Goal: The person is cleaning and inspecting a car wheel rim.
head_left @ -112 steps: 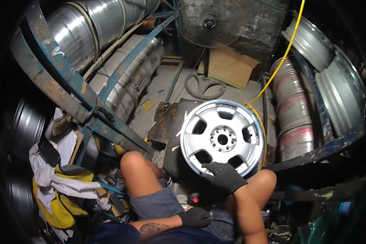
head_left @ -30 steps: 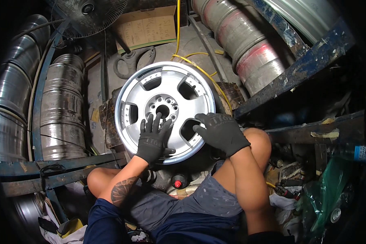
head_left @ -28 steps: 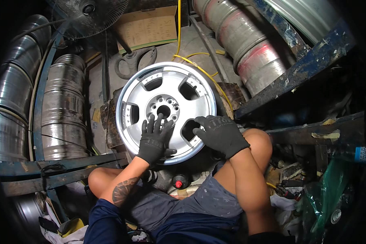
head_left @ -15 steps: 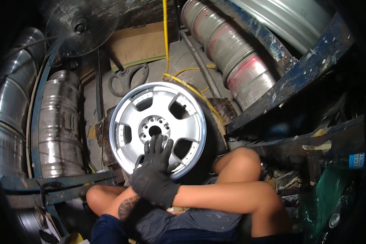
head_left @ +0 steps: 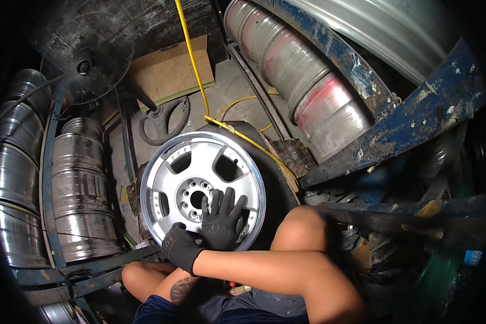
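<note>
A silver five-spoke alloy wheel (head_left: 184,178) lies face up on a dark tyre (head_left: 278,186) in front of my bare knees. My left hand (head_left: 222,220), in a black glove, rests flat on the wheel's lower right spoke with its fingers spread. My right forearm crosses over from the right. My right hand (head_left: 179,249), also gloved in black, is curled over the wheel's near rim edge at the lower left. The left wrist is hidden under the right forearm.
Stacked bare metal rims (head_left: 78,183) stand at the left and more rims (head_left: 302,81) at the upper right under a rusty blue steel beam (head_left: 394,121). A pedestal fan (head_left: 83,65), a cardboard sheet (head_left: 170,67) and a yellow cable (head_left: 197,75) lie beyond the wheel.
My right hand left the wheel's right side and crossed over to its near left rim. My left hand stayed flat on the wheel face. The view shifted right.
</note>
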A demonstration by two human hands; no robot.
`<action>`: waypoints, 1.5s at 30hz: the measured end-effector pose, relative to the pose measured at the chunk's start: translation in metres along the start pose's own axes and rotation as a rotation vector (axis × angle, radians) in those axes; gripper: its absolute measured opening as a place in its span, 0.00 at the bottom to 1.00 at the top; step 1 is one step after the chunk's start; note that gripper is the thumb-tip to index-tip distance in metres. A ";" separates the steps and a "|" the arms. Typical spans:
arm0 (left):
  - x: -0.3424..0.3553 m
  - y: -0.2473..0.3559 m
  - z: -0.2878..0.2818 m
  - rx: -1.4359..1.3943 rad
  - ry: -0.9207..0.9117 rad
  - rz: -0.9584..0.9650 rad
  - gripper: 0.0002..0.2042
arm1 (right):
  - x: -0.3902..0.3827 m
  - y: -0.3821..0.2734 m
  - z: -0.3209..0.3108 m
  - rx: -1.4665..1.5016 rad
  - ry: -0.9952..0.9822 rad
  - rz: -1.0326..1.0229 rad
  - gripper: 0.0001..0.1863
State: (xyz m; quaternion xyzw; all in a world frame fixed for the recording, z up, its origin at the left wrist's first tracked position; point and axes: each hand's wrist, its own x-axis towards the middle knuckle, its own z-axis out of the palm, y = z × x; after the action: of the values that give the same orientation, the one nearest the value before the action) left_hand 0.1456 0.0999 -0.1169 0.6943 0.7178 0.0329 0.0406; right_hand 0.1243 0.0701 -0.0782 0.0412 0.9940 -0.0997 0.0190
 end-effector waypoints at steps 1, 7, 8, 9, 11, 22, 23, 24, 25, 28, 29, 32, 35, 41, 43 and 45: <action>0.008 0.000 0.007 -0.001 0.028 0.006 0.30 | 0.001 0.002 -0.004 0.005 -0.049 0.011 0.12; 0.055 0.007 0.023 0.014 0.150 -0.050 0.27 | 0.008 0.009 -0.006 -0.013 -0.091 -0.001 0.13; 0.056 0.007 0.025 0.014 0.144 -0.054 0.27 | 0.011 0.006 -0.003 -0.042 -0.104 -0.014 0.13; 0.058 0.010 0.026 0.020 0.123 -0.067 0.28 | 0.012 0.008 -0.004 -0.012 -0.192 0.022 0.13; 0.059 0.015 0.025 0.027 0.034 -0.082 0.30 | 0.009 0.012 -0.005 0.005 -0.178 0.025 0.13; 0.057 0.023 0.023 0.403 -0.165 0.020 0.29 | 0.025 0.017 -0.007 0.099 -0.045 0.026 0.11; 0.056 0.019 0.021 0.366 -0.164 0.000 0.29 | 0.030 0.014 -0.005 0.064 -0.094 -0.041 0.11; 0.059 0.021 0.018 0.317 -0.163 -0.006 0.29 | 0.031 0.014 0.000 0.031 -0.153 -0.091 0.13; 0.064 0.024 0.012 0.279 -0.174 -0.017 0.29 | 0.031 0.013 0.006 0.103 -0.139 0.027 0.13; 0.075 0.023 0.004 0.207 -0.126 -0.063 0.28 | 0.036 0.019 0.007 0.088 -0.202 0.047 0.14; 0.074 0.024 0.005 0.209 -0.125 -0.061 0.28 | 0.034 0.019 0.005 0.088 -0.200 0.048 0.14; 0.070 0.023 0.014 0.240 -0.100 -0.070 0.28 | 0.014 0.021 -0.008 0.023 -0.141 0.024 0.10; 0.056 0.021 0.016 0.302 -0.091 -0.037 0.27 | 0.002 0.016 -0.022 0.041 0.066 0.033 0.10; -0.005 -0.008 0.017 0.004 -0.081 0.129 0.22 | -0.023 0.042 -0.045 0.089 0.046 0.033 0.09; -0.009 -0.042 0.047 -0.447 -0.225 -0.107 0.25 | -0.050 0.078 -0.067 0.107 -0.025 0.068 0.09; -0.043 -0.096 0.011 -0.227 0.063 0.162 0.27 | -0.055 0.095 -0.068 0.216 0.064 -0.033 0.09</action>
State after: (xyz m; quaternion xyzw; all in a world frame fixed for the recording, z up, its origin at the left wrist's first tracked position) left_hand 0.0525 0.0540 -0.1372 0.7395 0.6520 0.1388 0.0938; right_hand 0.1850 0.1723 -0.0275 0.0296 0.9781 -0.2050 -0.0188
